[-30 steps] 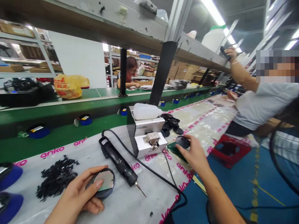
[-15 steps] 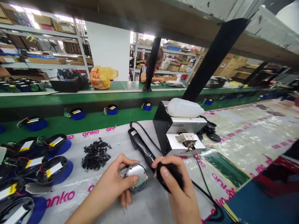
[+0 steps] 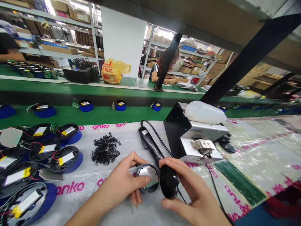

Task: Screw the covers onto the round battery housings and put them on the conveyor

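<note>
My left hand (image 3: 131, 180) is closed on a round device housing (image 3: 148, 175) with a silvery, pale green face, its thumb resting on that face. Just to the right, my right hand (image 3: 190, 191) grips a glossy black round cover (image 3: 168, 182) by its edges, turned nearly on its side. The cover is close beside the housing; whether they touch I cannot tell. Behind the cover lies a black electric screwdriver (image 3: 151, 144) with a cable. A heap of small black plastic pieces (image 3: 106, 149) sits to the left of it.
Several blue round units with batteries (image 3: 67, 158) crowd the left side. A silver and black machine (image 3: 199, 138) with a white plastic bottle (image 3: 204, 112) on top stands at the right. More blue units (image 3: 120, 105) line the green belt. A person (image 3: 162, 69) sits across.
My right hand has turned the black cover more upright and opened its grip to the edges. The left hand still holds the housing. The camera view has shifted left.
</note>
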`<state>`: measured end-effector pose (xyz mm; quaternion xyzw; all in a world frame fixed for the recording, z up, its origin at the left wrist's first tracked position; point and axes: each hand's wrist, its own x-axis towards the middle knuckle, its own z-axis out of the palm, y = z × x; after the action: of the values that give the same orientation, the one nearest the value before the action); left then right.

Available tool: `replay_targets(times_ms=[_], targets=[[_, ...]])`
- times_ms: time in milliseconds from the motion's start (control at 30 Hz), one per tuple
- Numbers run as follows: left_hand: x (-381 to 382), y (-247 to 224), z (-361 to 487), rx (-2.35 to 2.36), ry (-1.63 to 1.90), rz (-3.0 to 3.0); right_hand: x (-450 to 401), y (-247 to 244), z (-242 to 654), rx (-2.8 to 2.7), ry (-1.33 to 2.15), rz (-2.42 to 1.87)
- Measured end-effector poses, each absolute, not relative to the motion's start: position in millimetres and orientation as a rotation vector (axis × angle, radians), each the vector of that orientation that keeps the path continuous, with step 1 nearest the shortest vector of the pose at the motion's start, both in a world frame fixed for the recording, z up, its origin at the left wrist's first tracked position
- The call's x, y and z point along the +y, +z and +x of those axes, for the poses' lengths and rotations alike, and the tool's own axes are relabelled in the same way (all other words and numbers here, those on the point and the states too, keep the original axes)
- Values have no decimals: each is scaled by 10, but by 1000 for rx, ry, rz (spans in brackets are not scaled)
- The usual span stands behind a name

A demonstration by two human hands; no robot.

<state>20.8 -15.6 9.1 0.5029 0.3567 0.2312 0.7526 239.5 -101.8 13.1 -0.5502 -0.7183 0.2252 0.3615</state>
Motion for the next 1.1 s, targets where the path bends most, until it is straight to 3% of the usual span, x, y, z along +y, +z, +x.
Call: replay_targets(times_ms=[167,600,1100], targets=[[-144,85,209,780,505,1067,-1051,3,2423,-1845,551,-1448],[-156,72,198,753,516,1020,-874,203,2397,-2091,264,-1362],[-53,114,6,497,414,753,-688,402,2204,-2271,549,-1336]])
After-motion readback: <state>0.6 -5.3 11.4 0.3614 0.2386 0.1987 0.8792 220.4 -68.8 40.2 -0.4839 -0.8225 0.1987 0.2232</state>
